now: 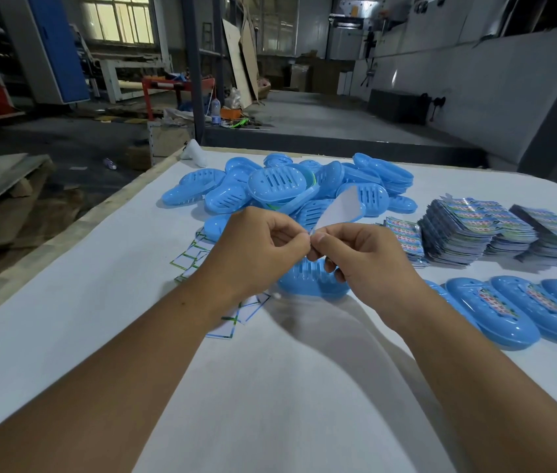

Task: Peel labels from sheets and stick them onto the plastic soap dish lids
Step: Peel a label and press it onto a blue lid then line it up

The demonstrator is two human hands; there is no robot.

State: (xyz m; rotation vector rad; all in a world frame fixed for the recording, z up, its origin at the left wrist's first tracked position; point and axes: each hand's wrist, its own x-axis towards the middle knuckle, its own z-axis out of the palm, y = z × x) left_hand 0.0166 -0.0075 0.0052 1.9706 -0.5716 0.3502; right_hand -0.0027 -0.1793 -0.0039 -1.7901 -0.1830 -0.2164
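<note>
Both hands meet over the white table, pinching one label sheet (pixel 340 208) at its lower corner; its white back faces me and it stands up and to the right. My left hand (pixel 260 245) grips with thumb and forefinger, and my right hand (pixel 362 257) does the same. Directly beneath the hands lies a blue slotted soap dish lid (pixel 311 281), partly hidden. A heap of unlabelled blue lids (pixel 284 189) sits behind. Stacks of colourful label sheets (pixel 482 230) stand at the right. A row of labelled lids (pixel 516 308) lies at the near right.
Used white backing papers with green edges (pixel 195 257) lie scattered left of and under my left hand. The white table (pixel 99 302) has its left edge running diagonally, with workshop floor and a pallet beyond. A white object (pixel 195 153) stands at the far table corner.
</note>
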